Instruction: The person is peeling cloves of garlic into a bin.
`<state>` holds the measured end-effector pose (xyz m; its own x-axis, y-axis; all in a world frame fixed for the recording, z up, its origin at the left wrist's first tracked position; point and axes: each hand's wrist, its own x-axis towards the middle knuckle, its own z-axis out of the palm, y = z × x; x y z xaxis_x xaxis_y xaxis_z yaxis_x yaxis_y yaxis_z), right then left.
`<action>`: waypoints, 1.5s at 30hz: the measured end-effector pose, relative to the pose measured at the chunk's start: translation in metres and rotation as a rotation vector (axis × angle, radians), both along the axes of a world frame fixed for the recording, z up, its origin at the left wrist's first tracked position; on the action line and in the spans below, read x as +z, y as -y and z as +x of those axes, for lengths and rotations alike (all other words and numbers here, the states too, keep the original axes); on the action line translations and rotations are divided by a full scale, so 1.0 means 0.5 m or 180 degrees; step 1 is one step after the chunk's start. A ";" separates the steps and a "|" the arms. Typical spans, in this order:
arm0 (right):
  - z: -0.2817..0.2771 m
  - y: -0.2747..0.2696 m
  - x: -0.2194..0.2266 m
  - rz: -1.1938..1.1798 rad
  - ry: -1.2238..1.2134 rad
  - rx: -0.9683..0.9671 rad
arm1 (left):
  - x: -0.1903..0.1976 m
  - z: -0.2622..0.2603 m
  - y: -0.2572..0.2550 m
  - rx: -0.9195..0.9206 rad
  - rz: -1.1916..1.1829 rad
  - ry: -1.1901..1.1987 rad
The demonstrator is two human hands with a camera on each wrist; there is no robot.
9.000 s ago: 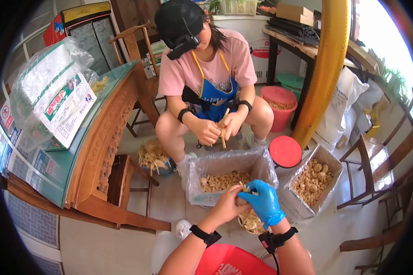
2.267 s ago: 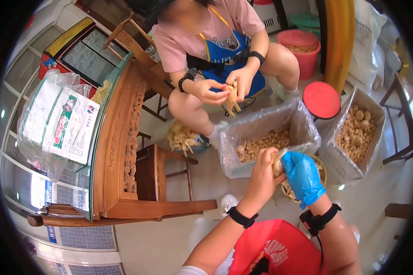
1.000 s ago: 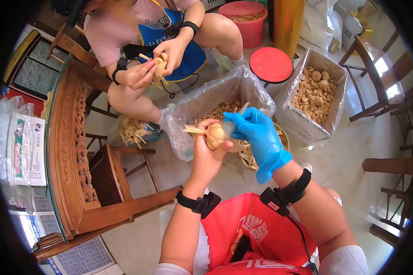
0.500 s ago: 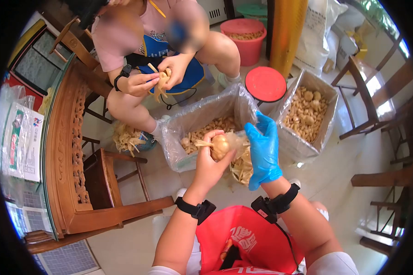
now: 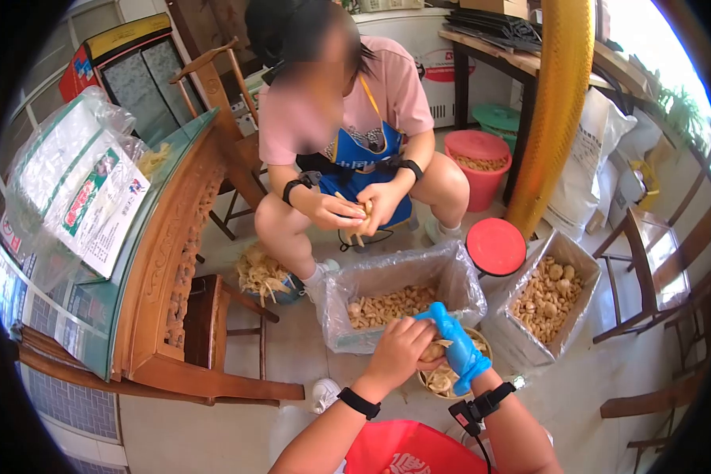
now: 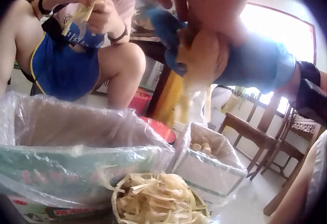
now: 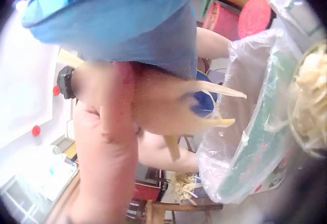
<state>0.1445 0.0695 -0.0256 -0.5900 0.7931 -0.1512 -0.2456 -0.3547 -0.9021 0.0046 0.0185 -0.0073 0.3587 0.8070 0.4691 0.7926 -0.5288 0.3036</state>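
In the head view both hands meet over the front edge of the plastic-lined box. My bare left hand grips a garlic bulb, back of the hand upward. My right hand, in a blue glove, has its fingers on the same bulb and pinches it from the right. Pale strips of skin splay from the garlic in the right wrist view, where the bulb is blurred. Strips also hang under the hands in the left wrist view. Below stands a round basket heaped with peeled-off skins.
The lined box holds loose cloves. A second box of cloves and bulbs stands right, near a red-topped stool. Another person sits opposite, handling garlic. A carved wooden table is left, chairs right.
A second ago the gloved hand pulled skin off the bulb, then stood apart with fingers spread. Now it is back on the bulb. The left hand has turned over, and the head view has tilted up.
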 end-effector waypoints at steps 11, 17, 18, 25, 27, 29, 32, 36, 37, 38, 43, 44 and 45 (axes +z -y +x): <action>-0.013 0.019 0.010 -0.1307 0.0019 -0.0128 | 0.026 -0.010 0.004 0.0150 0.0447 -0.0104; -0.011 0.038 0.050 -0.0904 0.0425 -0.0099 | 0.022 -0.017 0.006 -0.0150 0.0095 0.0402; -0.011 0.038 0.056 -0.0844 0.0521 -0.0015 | 0.021 -0.020 0.008 -0.0211 0.0028 0.0472; 0.010 0.023 0.035 0.0635 0.1928 0.0011 | 0.022 -0.031 0.014 -0.0419 -0.0447 0.0861; 0.020 0.015 0.003 0.1470 0.2228 -0.0032 | 0.012 -0.036 0.019 -0.0339 -0.0628 0.0955; 0.033 0.011 0.007 0.2441 0.2639 -0.0201 | 0.007 -0.032 0.017 -0.0308 -0.0893 0.1136; 0.025 0.007 0.024 0.3688 0.3762 -0.0561 | 0.010 -0.027 0.004 -0.0205 -0.0853 0.0791; 0.025 0.005 -0.027 0.3981 0.4457 -0.1076 | 0.018 -0.016 -0.006 0.0253 -0.0972 0.0409; 0.027 -0.001 -0.033 0.4199 0.4762 -0.1472 | 0.012 -0.019 -0.009 0.0219 -0.1008 0.0439; 0.035 -0.013 -0.028 0.4191 0.4792 -0.1450 | 0.006 -0.026 -0.012 0.0564 -0.0905 0.0391; 0.069 -0.032 0.009 0.1920 0.3828 -0.1716 | -0.004 -0.035 -0.006 0.1189 -0.0897 0.1236; 0.070 -0.033 0.006 0.1692 0.3595 -0.1717 | -0.011 -0.036 -0.005 0.1192 -0.0916 0.1233; 0.071 -0.032 0.008 0.1547 0.3636 -0.1501 | -0.023 -0.038 -0.005 0.1113 -0.0965 0.1275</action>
